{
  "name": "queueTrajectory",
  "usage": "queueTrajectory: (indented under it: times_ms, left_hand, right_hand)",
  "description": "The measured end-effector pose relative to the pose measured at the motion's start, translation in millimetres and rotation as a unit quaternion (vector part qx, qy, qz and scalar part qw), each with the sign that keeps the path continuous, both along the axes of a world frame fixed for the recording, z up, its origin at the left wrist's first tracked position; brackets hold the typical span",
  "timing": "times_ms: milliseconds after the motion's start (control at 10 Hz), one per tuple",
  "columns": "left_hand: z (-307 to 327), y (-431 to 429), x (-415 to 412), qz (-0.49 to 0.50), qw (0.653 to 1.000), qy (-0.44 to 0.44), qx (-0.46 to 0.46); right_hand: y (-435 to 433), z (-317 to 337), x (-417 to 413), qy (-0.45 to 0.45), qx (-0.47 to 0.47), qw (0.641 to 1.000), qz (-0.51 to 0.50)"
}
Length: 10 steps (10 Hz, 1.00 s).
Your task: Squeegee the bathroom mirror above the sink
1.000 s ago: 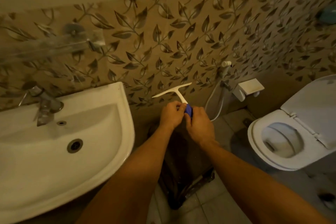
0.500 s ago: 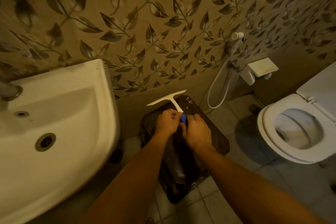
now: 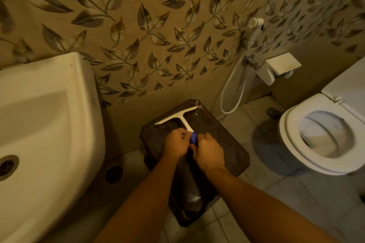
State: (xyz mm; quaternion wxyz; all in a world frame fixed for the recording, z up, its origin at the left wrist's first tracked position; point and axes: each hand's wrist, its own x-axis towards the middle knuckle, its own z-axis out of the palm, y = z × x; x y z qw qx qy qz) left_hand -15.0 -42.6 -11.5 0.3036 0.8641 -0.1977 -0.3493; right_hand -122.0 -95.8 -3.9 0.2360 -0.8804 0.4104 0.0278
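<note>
A white T-shaped squeegee (image 3: 180,118) with a blue grip end is held low over a dark stool (image 3: 223,140). My left hand (image 3: 176,144) and my right hand (image 3: 208,151) are both closed on its blue handle, side by side, with the blade pointing away toward the wall. Whether the blade touches the stool top I cannot tell. The white sink (image 3: 49,124) fills the left side. The mirror is out of view.
A white toilet (image 3: 308,160) with its lid up stands at the right. A hand sprayer with hose (image 3: 253,29) and a white wall holder (image 3: 280,67) hang on the leaf-patterned wall. Grey floor tiles surround the stool.
The view has tilted down: the tap and shelf have left the frame. Both hands have lowered the squeegee toward the dark stool, grip unchanged.
</note>
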Motion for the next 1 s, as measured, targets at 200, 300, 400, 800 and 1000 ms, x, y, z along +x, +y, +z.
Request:
queueTrajectory:
  times_ms: [200,300,400,800,1000]
  left_hand:
    - [-14,-1,3,-0.014,1.000,-0.010,0.014]
    - [-20,-3,5,-0.016,1.000,-0.010,0.021]
    - [-25,-6,5,-0.021,0.999,-0.016,0.029]
    - [-36,-7,2,-0.012,0.999,-0.010,0.029]
    - [-18,-5,0,-0.038,0.986,-0.123,0.104]
  right_hand:
    - [0,-12,3,0.009,0.010,1.000,-0.002]
    - [-1,-17,5,0.017,0.013,1.000,0.001]
    - [-4,-21,5,0.023,0.013,1.000,0.002]
    - [-9,-32,4,0.046,0.027,0.999,0.009]
    - [-7,-21,3,0.040,-0.029,0.998,0.029]
